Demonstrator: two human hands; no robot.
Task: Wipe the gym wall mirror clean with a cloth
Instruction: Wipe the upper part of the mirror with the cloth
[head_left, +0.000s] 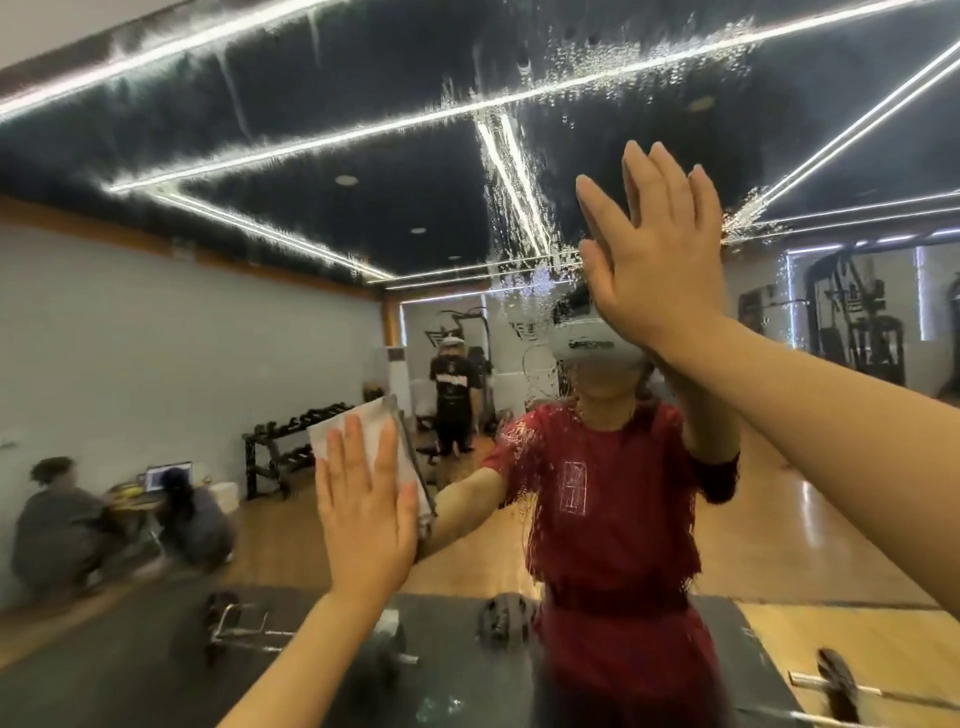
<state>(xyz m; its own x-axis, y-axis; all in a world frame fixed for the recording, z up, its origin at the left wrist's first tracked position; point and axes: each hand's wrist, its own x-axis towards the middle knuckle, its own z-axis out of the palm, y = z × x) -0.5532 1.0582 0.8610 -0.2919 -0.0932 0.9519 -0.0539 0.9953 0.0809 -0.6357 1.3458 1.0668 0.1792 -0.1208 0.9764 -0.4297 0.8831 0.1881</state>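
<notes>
While the left hand (366, 512) presses the cloth (363, 441) flat-fingered against the mirror (234, 338), wiping is underway (right hand (652, 270) spread, bracing); droplets (519, 291) right of the cloth probably come next.

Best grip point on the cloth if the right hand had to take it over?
Probably its upper edge, the part that shows above the fingers. The cloth lies flat on the mirror under the straight fingers of the left hand, so only that top strip is free. The right hand, open and flat higher on the glass, would come down from above and pinch it.
</notes>
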